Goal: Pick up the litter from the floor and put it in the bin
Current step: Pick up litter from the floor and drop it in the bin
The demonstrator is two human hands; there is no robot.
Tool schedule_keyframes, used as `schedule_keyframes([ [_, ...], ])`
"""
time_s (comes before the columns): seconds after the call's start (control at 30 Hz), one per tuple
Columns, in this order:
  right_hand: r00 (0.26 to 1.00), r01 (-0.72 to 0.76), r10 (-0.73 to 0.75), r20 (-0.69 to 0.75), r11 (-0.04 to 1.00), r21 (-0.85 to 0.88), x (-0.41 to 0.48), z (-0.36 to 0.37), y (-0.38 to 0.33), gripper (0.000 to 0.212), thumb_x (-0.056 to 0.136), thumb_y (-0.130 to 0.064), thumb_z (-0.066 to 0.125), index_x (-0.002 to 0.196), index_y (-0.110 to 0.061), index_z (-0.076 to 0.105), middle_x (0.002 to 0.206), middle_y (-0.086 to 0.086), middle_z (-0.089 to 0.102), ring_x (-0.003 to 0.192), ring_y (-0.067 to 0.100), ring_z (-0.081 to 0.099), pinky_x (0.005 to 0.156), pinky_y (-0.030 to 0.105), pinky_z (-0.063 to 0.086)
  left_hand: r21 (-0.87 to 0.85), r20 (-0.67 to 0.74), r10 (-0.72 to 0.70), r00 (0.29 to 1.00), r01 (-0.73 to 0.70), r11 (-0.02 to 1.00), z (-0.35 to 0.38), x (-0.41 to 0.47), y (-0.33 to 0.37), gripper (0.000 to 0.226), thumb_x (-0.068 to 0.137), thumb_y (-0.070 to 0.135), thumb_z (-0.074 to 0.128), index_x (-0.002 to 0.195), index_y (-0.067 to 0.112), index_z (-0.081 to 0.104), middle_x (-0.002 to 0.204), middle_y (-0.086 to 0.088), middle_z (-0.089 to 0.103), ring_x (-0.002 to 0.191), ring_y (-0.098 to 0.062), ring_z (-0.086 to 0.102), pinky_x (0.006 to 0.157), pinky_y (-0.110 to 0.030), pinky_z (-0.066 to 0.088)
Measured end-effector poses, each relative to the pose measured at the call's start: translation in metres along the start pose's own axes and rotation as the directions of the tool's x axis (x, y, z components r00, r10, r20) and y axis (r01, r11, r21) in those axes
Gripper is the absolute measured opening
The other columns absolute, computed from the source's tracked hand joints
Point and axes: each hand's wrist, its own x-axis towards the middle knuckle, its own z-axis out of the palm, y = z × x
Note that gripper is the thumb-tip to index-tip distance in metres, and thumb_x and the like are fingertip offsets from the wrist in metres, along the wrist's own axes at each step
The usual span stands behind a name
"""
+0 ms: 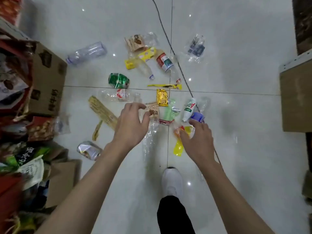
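The orange and yellow plastic wrapper (181, 132) is partly covered by the fingers of the right hand (198, 141). The crumpled clear plastic film (149, 135) is hidden in part behind the left hand (130, 125). The brown cardboard box (294, 98) is cut off by the right edge. The heap of coloured packaging (15, 149) at the left is blurred and cropped; its printing cannot be read.
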Motion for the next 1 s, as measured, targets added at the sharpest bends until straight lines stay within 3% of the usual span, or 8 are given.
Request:
schedule_keyframes([
  [0.2, 0.997, -0.079, 0.08, 0.009, 0.994, -0.079, 0.033, 0.069, 0.054, 0.052, 0.095, -0.047, 0.066, 0.136, -0.017, 0.057, 0.136, 0.011, 0.056, 0.125, 0.03, 0.051, 0.103, 0.044, 0.043, 0.052, 0.044, -0.07, 0.997, 0.067, 0.996, 0.068, 0.03, -0.064, 0.033, 0.099, 0.037, 0.051, 0.126, 0.02, 0.058, 0.129, -0.003, 0.052, 0.121, -0.021, 0.053, 0.103, -0.045, 0.045],
  [0.43, 0.998, -0.056, 0.054, -0.017, 0.981, -0.185, 0.066, 0.13, 0.095, 0.058, 0.094, -0.053, 0.066, 0.139, -0.017, 0.056, 0.137, 0.014, 0.053, 0.123, 0.036, 0.051, 0.099, 0.045, 0.042, 0.198, -0.005, -0.098, 0.995, 0.097, 0.975, 0.11, 0.058, -0.125, 0.043, 0.098, 0.031, 0.055, 0.135, 0.009, 0.05, 0.137, -0.013, 0.048, 0.124, -0.031, 0.049, 0.103, -0.041, 0.04],
  [0.63, 0.996, -0.031, 0.001, -0.094, 0.949, -0.313, 0.08, 0.168, 0.11, 0.062, 0.089, -0.052, 0.071, 0.135, -0.014, 0.055, 0.133, 0.018, 0.054, 0.115, 0.041, 0.053, 0.094, 0.048, 0.043, 0.313, -0.05, -0.154, 0.987, 0.161, 0.936, 0.136, 0.077, -0.163, 0.069, 0.093, 0.037, 0.062, 0.148, 0.005, 0.033, 0.146, -0.019, 0.038, 0.13, -0.037, 0.044, 0.105, -0.044, 0.037],
  [0.83, 0.997, -0.051, 0.028, -0.071, 0.937, -0.346, 0.093, 0.189, 0.129, 0.061, 0.091, -0.053, 0.066, 0.138, -0.015, 0.053, 0.135, 0.019, 0.053, 0.118, 0.043, 0.051, 0.098, 0.051, 0.04, 0.397, -0.094, -0.205, 0.974, 0.226, 0.89, 0.149, 0.092, -0.183, 0.086, 0.089, 0.046, 0.066, 0.153, 0.009, 0.024, 0.152, -0.021, 0.031, 0.136, -0.039, 0.039, 0.109, -0.045, 0.034],
  [1.0, 0.995, -0.1, 0.091, -0.043, 0.945, -0.313, 0.098, 0.2, 0.138, 0.066, 0.096, -0.051, 0.06, 0.149, -0.018, 0.04, 0.141, 0.02, 0.048, 0.123, 0.045, 0.049, 0.101, 0.053, 0.039, 0.433, -0.056, -0.257, 0.965, 0.255, 0.865, 0.162, 0.101, -0.196, 0.09, 0.088, 0.052, 0.066, 0.154, 0.013, 0.018, 0.149, -0.02, 0.036, 0.131, -0.042, 0.045, 0.104, -0.048, 0.037],
])
